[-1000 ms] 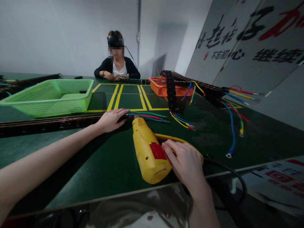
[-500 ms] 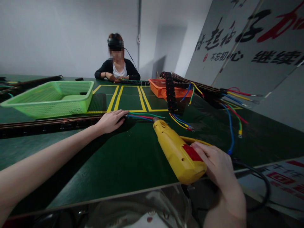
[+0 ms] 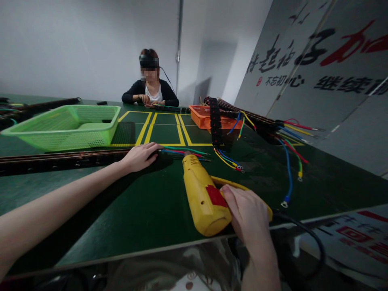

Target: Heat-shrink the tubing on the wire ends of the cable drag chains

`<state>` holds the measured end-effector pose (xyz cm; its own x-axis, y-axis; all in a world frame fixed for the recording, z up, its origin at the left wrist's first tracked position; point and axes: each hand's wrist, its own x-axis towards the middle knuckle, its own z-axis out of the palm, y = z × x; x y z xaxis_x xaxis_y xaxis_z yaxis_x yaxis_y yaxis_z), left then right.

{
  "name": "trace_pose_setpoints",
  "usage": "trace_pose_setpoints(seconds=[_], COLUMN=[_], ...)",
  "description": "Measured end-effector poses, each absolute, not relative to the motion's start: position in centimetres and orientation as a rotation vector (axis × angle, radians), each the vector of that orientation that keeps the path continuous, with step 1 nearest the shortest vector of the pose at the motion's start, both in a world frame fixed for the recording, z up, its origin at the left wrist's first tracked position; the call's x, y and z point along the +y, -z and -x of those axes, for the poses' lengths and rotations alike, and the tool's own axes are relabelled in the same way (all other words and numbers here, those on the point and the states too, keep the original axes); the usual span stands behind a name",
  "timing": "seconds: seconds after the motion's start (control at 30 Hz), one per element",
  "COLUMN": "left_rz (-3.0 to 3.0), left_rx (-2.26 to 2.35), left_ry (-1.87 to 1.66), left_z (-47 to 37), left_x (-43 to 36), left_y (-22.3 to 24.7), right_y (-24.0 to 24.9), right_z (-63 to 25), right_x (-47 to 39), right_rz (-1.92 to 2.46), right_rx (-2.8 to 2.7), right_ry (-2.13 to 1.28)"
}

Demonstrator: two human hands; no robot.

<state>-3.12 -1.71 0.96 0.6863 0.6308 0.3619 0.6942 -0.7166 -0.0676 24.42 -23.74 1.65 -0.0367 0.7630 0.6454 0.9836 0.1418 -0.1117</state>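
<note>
A yellow heat gun (image 3: 201,194) with a red patch on its side is in my right hand (image 3: 250,206), closed round its handle. Its nozzle points away from me, at a bundle of green, red and blue wires (image 3: 184,151). These wires come out from under the fingertips of my left hand (image 3: 141,157), which is closed over them at the end of a long black cable chain (image 3: 69,159). The chain lies across the table to the left. What the undersides of my left fingers touch is hidden.
A green basket (image 3: 69,139) stands behind the chain. Further right are an orange basket (image 3: 200,120) and more black cable chains (image 3: 216,121), with lugged wires (image 3: 289,173) hanging loose. A power cord (image 3: 309,230) trails off the green table (image 3: 145,218). Opposite sits a person (image 3: 150,91), hands on the table.
The heat gun has swung left in my right hand, its nozzle moving left along the wires. My left hand has stayed nearly in place. The person opposite has raised one hand slightly.
</note>
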Motion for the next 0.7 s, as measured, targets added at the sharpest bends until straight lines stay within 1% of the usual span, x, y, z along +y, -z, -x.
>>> trace_pose_setpoints(seconds=[0.3,0.7], left_rz=[2.747,2.717], left_rx=[-1.04,-1.005], left_ry=[0.513,0.548], left_z=[3.3,3.2], left_x=[-1.5,-1.3], left_y=[-0.8,-0.6], right_y=[-0.8,-1.2], right_z=[-17.3,-18.0], right_x=[-22.7,-23.0], right_rz=[1.606,1.605], right_rx=[-1.849,-1.9], right_ry=[0.424,0.32])
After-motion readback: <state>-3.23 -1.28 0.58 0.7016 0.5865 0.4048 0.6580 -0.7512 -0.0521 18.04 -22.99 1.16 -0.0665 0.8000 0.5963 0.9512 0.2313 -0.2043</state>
